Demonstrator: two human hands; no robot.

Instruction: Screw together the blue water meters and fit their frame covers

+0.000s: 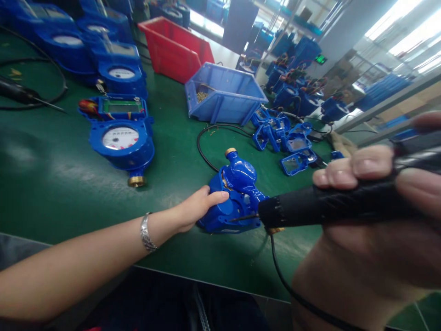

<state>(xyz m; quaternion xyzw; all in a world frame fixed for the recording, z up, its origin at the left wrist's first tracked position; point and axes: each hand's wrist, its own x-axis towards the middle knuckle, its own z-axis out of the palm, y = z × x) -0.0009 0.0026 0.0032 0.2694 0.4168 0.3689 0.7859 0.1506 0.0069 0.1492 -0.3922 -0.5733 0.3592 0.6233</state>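
My left hand (197, 207) grips the side of a blue water meter (229, 209) that lies face down on the green bench, its thumb across the housing. The meter's brass threaded ends stick out from the blue pipe body. In my right hand (372, 184), close to the camera, is a black electric screwdriver (296, 207) with the fingers wrapped round it. Its thin bit reaches down to the meter's housing near the lower edge; whether it sits in a screw I cannot tell. A black cable runs from the meter.
Left of it stands another water meter (120, 138) with an opened top showing a green board. More meters line the back left, near a second screwdriver (20, 92). Behind are a red bin (175, 50), a blue bin (227, 94) with small brass parts, and several blue covers (292, 142).
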